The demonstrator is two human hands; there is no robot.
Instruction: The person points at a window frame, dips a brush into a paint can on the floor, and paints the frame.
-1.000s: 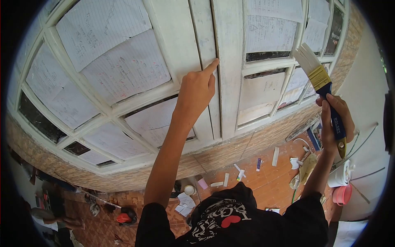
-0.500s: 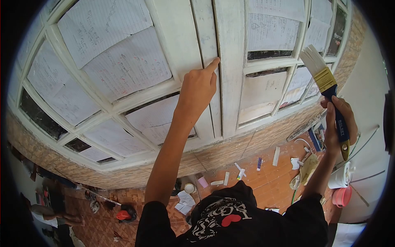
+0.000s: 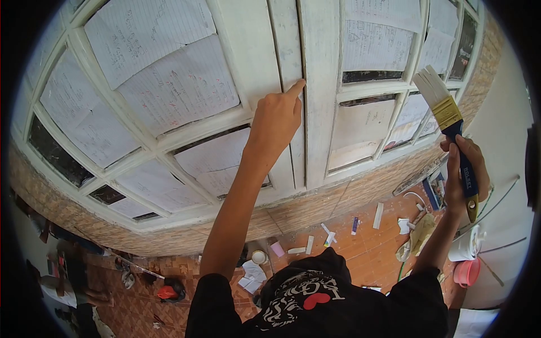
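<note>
My left hand [image 3: 277, 121] is raised to the white wooden frame [image 3: 318, 112], its index finger stretched out with the tip at the narrow vertical gap between two boards. The other fingers are curled in, and no object shows in them. At the right, my right hand [image 3: 468, 169] grips the blue handle of a paintbrush [image 3: 448, 112]. The brush points up, its whitish bristles in front of the right-hand panes. Sheets of handwritten paper [image 3: 177, 84] cover many of the panes on both sides of the boards.
Below the frame runs a tiled wall strip [image 3: 315, 209]. On the orange floor [image 3: 360, 248] lie paper scraps, an open booklet [image 3: 253, 276] and a cloth [image 3: 421, 234]. A white bucket [image 3: 465, 248] and a pink basin [image 3: 466, 271] stand right. Another person [image 3: 62, 290] is at the lower left.
The frame and its panes sit slightly further right and lower in the view. My left hand has shifted slightly right and down with them, its finger still at the gap. My right hand still holds the brush.
</note>
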